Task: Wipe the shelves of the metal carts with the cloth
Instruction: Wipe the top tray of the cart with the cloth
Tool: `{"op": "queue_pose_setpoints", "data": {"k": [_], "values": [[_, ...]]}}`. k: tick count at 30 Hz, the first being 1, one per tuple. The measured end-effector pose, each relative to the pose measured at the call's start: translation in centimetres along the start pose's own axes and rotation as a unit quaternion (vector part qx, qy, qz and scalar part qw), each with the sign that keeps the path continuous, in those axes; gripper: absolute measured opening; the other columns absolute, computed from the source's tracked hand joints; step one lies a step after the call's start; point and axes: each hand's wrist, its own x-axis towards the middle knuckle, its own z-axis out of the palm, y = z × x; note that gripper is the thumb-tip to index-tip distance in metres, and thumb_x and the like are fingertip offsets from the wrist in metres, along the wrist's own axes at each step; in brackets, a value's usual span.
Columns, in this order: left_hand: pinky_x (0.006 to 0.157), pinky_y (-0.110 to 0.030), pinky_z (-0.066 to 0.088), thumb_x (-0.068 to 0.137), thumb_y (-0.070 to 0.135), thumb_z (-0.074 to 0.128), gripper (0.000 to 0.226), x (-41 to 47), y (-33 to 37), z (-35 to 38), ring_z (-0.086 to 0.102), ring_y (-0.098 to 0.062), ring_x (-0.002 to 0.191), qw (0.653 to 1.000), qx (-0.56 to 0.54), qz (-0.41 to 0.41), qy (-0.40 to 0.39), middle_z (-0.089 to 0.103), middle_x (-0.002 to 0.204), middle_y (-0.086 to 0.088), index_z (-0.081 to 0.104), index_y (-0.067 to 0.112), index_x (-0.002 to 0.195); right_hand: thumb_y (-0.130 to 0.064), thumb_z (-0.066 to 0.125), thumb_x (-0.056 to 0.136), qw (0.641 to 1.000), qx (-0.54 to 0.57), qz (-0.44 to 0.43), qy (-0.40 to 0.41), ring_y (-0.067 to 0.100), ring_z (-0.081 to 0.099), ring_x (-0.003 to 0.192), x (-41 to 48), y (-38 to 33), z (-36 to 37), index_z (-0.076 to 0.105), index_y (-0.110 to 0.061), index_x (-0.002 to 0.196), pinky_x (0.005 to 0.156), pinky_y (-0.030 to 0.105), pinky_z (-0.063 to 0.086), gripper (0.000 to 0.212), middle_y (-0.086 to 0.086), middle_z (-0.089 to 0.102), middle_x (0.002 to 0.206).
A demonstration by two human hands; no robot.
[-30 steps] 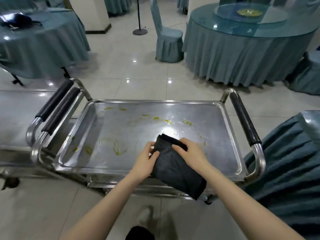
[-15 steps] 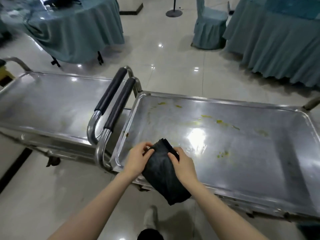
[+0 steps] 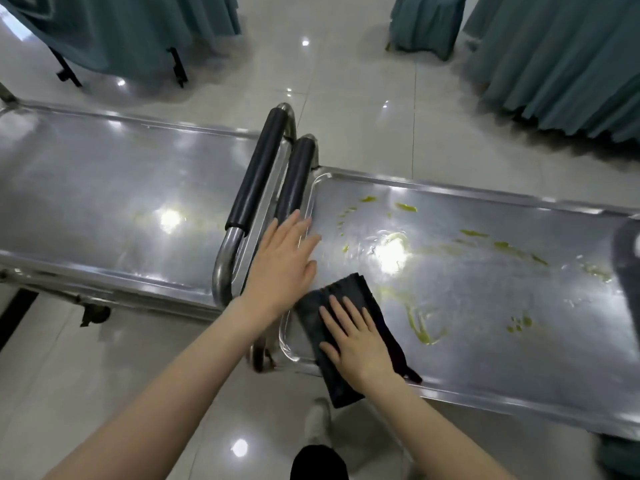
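Note:
Two steel carts stand end to end. The right cart's top shelf [image 3: 502,299] is smeared with yellow-green stains [image 3: 424,327]. A folded dark cloth [image 3: 360,292] lies on that shelf's near left corner and hangs over the front rim. My right hand [image 3: 356,341] presses flat on the cloth with straight fingers. My left hand [image 3: 280,265] is spread open at the shelf's left rim, next to the black-padded handle [image 3: 294,181]. The left cart's shelf [image 3: 104,206] looks mostly clean, with faint smears.
The left cart's padded handle [image 3: 258,171] lies right beside the right cart's handle. Tables draped in teal cloth [image 3: 561,64] stand behind on the glossy tile floor, another [image 3: 121,32] at the back left. My shoe [image 3: 317,420] shows below the cart.
Both hands held the cloth above the shelf's front edge before. Now the cloth lies flat on the shelf under my right hand, my left hand has let go, and the view has shifted left.

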Motion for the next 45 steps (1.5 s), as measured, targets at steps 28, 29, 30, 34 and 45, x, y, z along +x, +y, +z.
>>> {"op": "queue_pose_setpoints", "data": {"k": [28, 29, 30, 34, 45], "values": [[0.118, -0.016, 0.004, 0.098, 0.001, 0.044, 0.042, 1.0, -2.7, 1.0, 0.013, -0.015, 0.149, 0.989, -0.14, -0.023, 0.027, 0.029, 0.157, -0.002, 0.05, 0.011, 0.138, -0.047, 0.026, 0.101, 0.996, 0.019, -0.002, 0.083, 0.017, 0.011, 0.15, 6.7, -2.3, 0.5, 0.022, -0.029, 0.155, 0.12, 0.05, 0.015, 0.057, -0.008, 0.017, 0.162], [0.118, -0.016, 0.003, 0.098, 0.002, 0.044, 0.042, 1.0, -2.7, 1.2, 0.012, -0.014, 0.149, 0.99, -0.133, -0.021, 0.027, 0.029, 0.157, -0.002, 0.05, 0.011, 0.138, -0.048, 0.022, 0.101, 0.996, 0.028, 0.03, 0.085, 0.017, 0.006, 0.151, 8.9, -1.6, -0.5, 0.018, -0.029, 0.156, 0.121, 0.049, 0.011, 0.058, -0.008, 0.012, 0.163], [0.118, -0.015, 0.002, 0.098, 0.003, 0.044, 0.042, 0.9, -2.8, 1.3, 0.011, -0.013, 0.15, 0.992, -0.124, -0.02, 0.026, 0.028, 0.158, -0.001, 0.049, 0.012, 0.139, -0.048, 0.019, 0.102, 0.994, 0.04, 0.061, 0.079, 0.016, -0.002, 0.151, 11.0, -0.9, -1.5, 0.011, -0.03, 0.157, 0.122, 0.048, 0.004, 0.058, -0.009, 0.005, 0.164], [0.118, -0.016, 0.003, 0.099, 0.007, 0.045, 0.043, 1.0, -2.8, 1.5, 0.008, -0.012, 0.15, 0.994, -0.105, -0.027, 0.022, 0.026, 0.159, 0.001, 0.046, 0.013, 0.141, -0.048, 0.02, 0.103, 0.99, 0.043, 0.097, 0.089, 0.017, -0.01, 0.15, 13.1, -0.3, -2.0, 0.005, -0.029, 0.157, 0.121, 0.047, -0.006, 0.059, -0.009, -0.001, 0.164], [0.121, -0.038, -0.009, 0.096, 0.008, 0.041, 0.058, 1.7, 3.4, 7.6, 0.0, -0.025, 0.151, 0.997, -0.046, -0.061, -0.023, 0.014, 0.162, -0.012, 0.025, 0.013, 0.152, -0.045, 0.037, 0.101, 0.988, 0.03, 0.11, 0.103, 0.017, 0.014, 0.15, -0.1, -1.5, 2.6, 0.035, -0.029, 0.151, 0.116, 0.046, 0.016, 0.053, -0.008, 0.025, 0.16]]}}
